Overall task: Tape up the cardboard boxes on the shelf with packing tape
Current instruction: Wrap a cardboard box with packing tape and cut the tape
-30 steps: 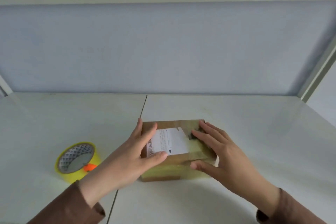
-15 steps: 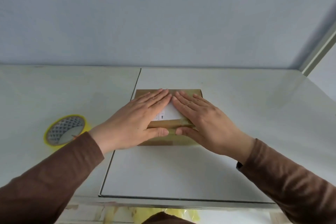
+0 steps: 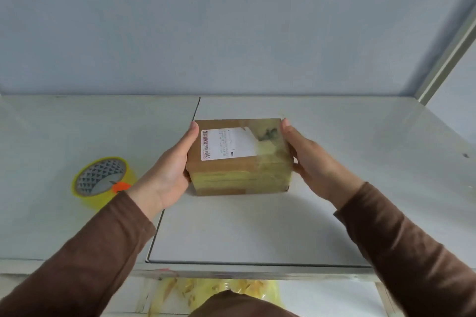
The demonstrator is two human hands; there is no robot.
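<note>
1. Pale shelf [image 3: 322, 213] against a grey-blue wall carries the box [image 3: 238, 159] near its middle.
2. Left hand [image 3: 171, 172] and right hand [image 3: 313, 162] clasp opposite ends of the box, fingers along its sides, probably to lift or turn it.
3. Yellowish tape already wraps the box's front and right end.
4. Tape roll [image 3: 103, 180] lies flat to the left, apart from the box, within easy reach.

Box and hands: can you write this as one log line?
left hand: holds box left side | right hand: holds right side | tape roll: on shelf, untouched
</note>
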